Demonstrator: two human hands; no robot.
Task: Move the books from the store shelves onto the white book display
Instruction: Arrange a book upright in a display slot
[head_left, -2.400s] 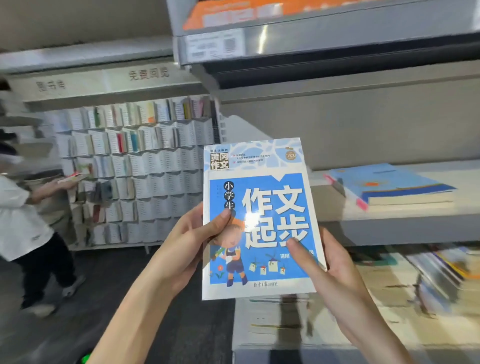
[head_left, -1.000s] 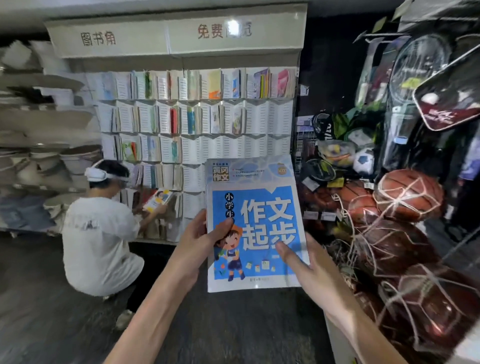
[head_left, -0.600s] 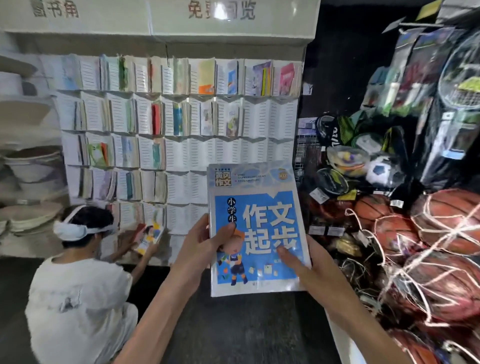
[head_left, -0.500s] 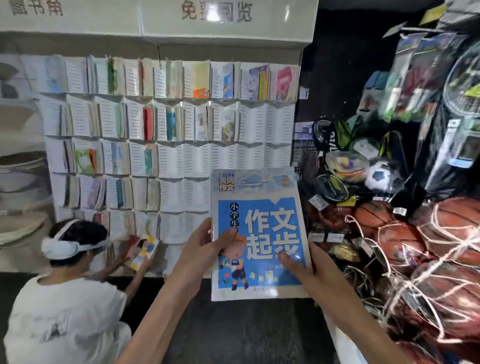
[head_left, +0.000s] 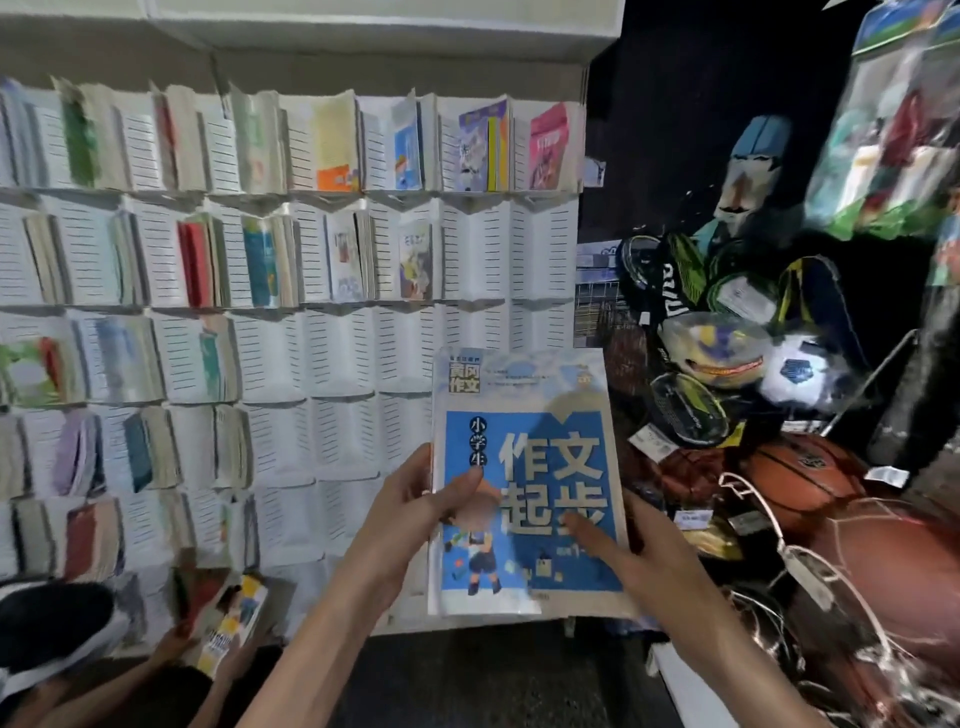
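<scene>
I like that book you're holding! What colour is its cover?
The book is mostly bright blue with big white characters and a pale top band, seen in the head view.

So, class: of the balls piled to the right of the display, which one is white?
The white soccer ball with dark blue patches, sitting above the orange basketballs; the others are orange-brown.

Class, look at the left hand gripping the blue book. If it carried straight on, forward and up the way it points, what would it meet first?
Probably the white book display. The left hand, holding the blue book, points toward its vacant slotted pockets; nothing visibly stands between, though depth is unclear.
</scene>
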